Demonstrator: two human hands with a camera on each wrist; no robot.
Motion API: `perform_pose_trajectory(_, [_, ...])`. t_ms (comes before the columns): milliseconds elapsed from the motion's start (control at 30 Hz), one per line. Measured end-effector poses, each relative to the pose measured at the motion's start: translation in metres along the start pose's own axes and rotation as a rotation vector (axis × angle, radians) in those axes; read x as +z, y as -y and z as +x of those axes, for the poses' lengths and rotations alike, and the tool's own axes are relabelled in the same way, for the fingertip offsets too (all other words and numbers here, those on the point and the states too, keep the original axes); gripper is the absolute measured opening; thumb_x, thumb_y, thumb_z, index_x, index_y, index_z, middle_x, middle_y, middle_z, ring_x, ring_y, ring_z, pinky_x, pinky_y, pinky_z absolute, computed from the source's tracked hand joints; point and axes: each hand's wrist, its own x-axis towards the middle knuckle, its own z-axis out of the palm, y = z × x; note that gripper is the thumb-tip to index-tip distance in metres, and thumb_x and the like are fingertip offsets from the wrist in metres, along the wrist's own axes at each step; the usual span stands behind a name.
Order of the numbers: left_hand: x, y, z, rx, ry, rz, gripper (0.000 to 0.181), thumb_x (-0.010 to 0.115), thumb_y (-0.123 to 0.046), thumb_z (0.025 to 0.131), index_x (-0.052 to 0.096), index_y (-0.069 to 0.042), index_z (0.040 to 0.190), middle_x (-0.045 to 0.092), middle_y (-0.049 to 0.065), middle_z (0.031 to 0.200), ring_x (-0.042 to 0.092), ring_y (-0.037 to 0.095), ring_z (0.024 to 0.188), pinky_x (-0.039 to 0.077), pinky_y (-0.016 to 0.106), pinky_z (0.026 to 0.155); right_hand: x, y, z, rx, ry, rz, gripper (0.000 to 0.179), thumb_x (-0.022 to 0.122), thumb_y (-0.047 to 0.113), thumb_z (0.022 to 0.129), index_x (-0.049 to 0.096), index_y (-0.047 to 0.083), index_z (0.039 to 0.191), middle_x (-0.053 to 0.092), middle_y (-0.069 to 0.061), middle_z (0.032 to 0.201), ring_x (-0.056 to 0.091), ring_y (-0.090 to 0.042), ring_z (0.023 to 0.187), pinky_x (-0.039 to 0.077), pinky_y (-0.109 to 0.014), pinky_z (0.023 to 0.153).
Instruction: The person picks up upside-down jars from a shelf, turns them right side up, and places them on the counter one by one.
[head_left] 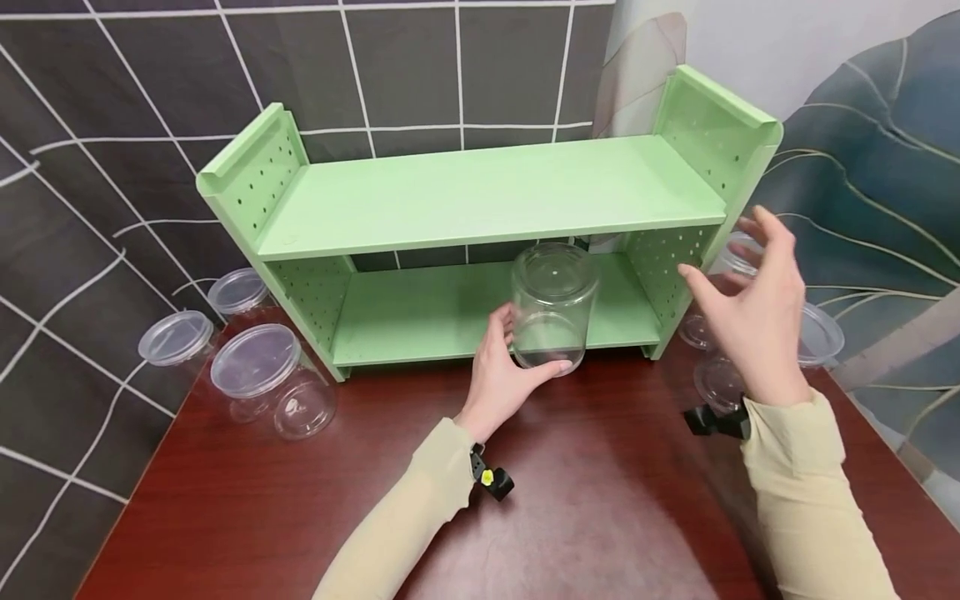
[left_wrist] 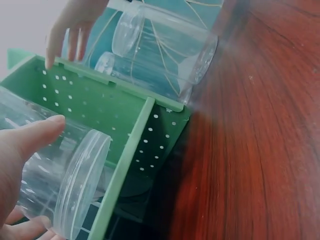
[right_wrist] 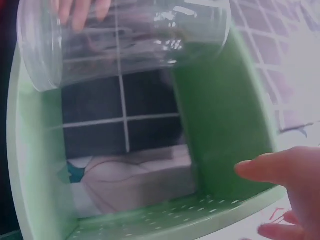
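A clear plastic jar (head_left: pixel 555 304) is upside down at the front of the lower shelf (head_left: pixel 420 312), its ribbed lid end (left_wrist: pixel 82 185) toward the shelf board. My left hand (head_left: pixel 504 371) grips it low on the left, with the thumb across the front and the fingers curled round the side. Near the right end panel of the green rack, my right hand (head_left: pixel 761 312) is raised, thumb and fingers spread apart and nothing between them. In the right wrist view, its fingers (right_wrist: pixel 270 167) show beside the upper shelf.
The light green two-tier rack (head_left: pixel 480 196) stands on a reddish-brown table (head_left: pixel 570 492) against a tiled-pattern wall. Several lidded clear jars (head_left: pixel 258 367) stand left of it. More clear jars (head_left: pixel 817 333) are at its right, partly behind the right hand.
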Motion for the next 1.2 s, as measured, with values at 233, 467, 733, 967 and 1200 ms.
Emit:
perform_pose_trajectory(233, [-0.013, -0.006, -0.014, 0.054, 0.024, 0.024, 0.102, 0.094, -0.044, 0.070, 0.036, -0.019, 0.151, 0.048, -0.004, 0.141, 0.055, 0.021, 0.123, 0.047, 0.038, 0.104, -0.010, 0.013, -0.027, -0.237, 0.000, 0.088, 0.085, 0.091, -0.003, 0.068, 0.054, 0.012, 0.142, 0.062, -0.002, 0.134, 0.059, -0.013, 0.120, 0.045, -0.015, 0.095])
perform_pose_trajectory(467, [-0.016, -0.011, -0.023, 0.189, 0.060, 0.000, 0.097, 0.096, -0.038, 0.069, 0.041, -0.016, 0.145, 0.047, -0.004, 0.137, 0.056, 0.017, 0.120, 0.048, 0.026, 0.103, 0.003, 0.005, -0.052, -0.365, 0.548, 0.022, 0.106, 0.099, 0.022, 0.064, 0.043, 0.011, 0.154, 0.051, -0.008, 0.149, 0.049, -0.029, 0.133, 0.041, -0.035, 0.110])
perform_pose_trajectory(733, [-0.019, -0.018, -0.035, 0.291, 0.171, -0.026, 0.097, 0.098, -0.033, 0.068, 0.042, -0.019, 0.145, 0.047, -0.006, 0.135, 0.051, 0.012, 0.126, 0.047, 0.025, 0.103, 0.029, -0.010, -0.074, -0.309, 0.789, 0.116, 0.116, 0.100, 0.040, 0.060, 0.038, 0.020, 0.157, 0.054, -0.005, 0.146, 0.050, -0.025, 0.132, 0.040, -0.044, 0.110])
perform_pose_trajectory(967, [-0.023, -0.020, -0.038, 0.293, 0.243, -0.041, 0.098, 0.097, -0.031, 0.070, 0.040, -0.014, 0.148, 0.050, -0.002, 0.138, 0.054, 0.013, 0.126, 0.047, 0.026, 0.104, 0.036, -0.013, -0.084, -0.278, 0.835, 0.128, 0.114, 0.099, 0.046, 0.059, 0.041, 0.021, 0.153, 0.062, -0.003, 0.132, 0.058, -0.019, 0.118, 0.048, -0.044, 0.099])
perform_pose_trajectory(1200, [-0.031, -0.019, -0.034, 0.360, 0.263, -0.016, 0.103, 0.097, -0.033, 0.068, 0.039, -0.013, 0.151, 0.055, 0.005, 0.141, 0.051, 0.010, 0.128, 0.048, 0.030, 0.104, 0.033, -0.007, -0.084, -0.233, 0.836, 0.140, 0.117, 0.097, 0.055, 0.057, 0.039, 0.026, 0.154, 0.062, 0.010, 0.130, 0.058, -0.011, 0.115, 0.050, -0.040, 0.096])
